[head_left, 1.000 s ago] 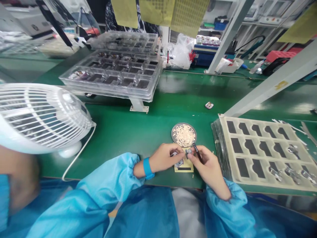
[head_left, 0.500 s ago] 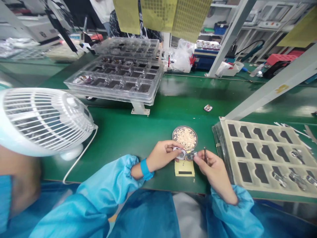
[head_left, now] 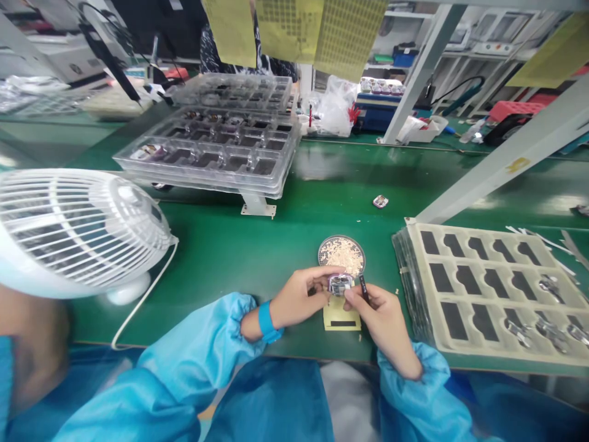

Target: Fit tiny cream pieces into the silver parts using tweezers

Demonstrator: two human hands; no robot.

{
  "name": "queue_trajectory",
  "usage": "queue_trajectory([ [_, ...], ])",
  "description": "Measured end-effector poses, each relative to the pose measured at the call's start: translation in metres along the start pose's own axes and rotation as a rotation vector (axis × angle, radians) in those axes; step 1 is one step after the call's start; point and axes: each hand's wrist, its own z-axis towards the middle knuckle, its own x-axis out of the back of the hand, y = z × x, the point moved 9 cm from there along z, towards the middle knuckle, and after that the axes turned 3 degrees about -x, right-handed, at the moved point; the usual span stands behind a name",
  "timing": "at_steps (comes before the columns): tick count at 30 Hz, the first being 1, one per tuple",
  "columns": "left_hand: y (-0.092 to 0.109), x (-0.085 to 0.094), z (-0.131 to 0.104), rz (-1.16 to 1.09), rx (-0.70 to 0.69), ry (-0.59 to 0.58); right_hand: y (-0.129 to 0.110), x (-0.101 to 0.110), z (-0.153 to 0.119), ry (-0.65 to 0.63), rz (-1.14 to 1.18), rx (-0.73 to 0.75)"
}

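Between thumb and fingers, my left hand (head_left: 301, 296) grips a small device housing (head_left: 339, 283) with a purple rim and a silvery inside. My right hand (head_left: 380, 313) touches the housing's right edge with its fingertips. A thin dark tool like tweezers (head_left: 364, 287) is also tucked in that hand, pointing up. Just behind the hands sits a round dish (head_left: 321, 250) full of small pale pieces. Below the housing lies a yellow pad (head_left: 342, 320) with a dark strip, partly covered by my hands.
A cream compartment tray (head_left: 460, 270) with several metallic parts stands at right. Clear plastic trays (head_left: 202, 169) are raised at back left. A white fan (head_left: 83, 227) stands at left, its cable on the bench. Another small housing (head_left: 380, 201) lies farther back. A slanted white post (head_left: 497, 162) crosses at right.
My right hand has moved left, bringing the metallic piece it held against the housing. The housing is now turned with its silvery inside showing. The dark tool leans left.
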Motion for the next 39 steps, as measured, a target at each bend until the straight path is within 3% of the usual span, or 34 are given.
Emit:
queue_trajectory([
  [10, 0.006, 0.000, 0.000, 0.285, -0.060, 0.025, 0.002, -0.001, 0.001, -0.029, 0.053, 0.017],
  [18, 0.022, -0.003, -0.004, 0.421, -0.279, 0.023, 0.003, -0.003, 0.001, -0.046, 0.080, -0.013],
  [21, 0.015, 0.001, -0.003, 0.359, -0.197, 0.050, 0.004, -0.002, 0.001, -0.032, 0.062, -0.002],
  [25, -0.004, -0.002, 0.000, -0.035, 0.023, 0.030, 0.002, 0.002, 0.002, 0.060, 0.124, 0.032],
  [29, -0.003, -0.009, 0.001, -0.272, 0.046, 0.004, -0.001, -0.010, 0.002, -0.001, 0.287, 0.040],
  [35, 0.003, -0.003, 0.003, -0.202, -0.063, 0.068, -0.001, -0.014, 0.002, 0.028, 0.238, 0.060],
  [39, -0.002, 0.000, 0.000, -0.004, -0.034, 0.110, -0.004, -0.007, -0.002, 0.125, 0.161, 0.088],
])
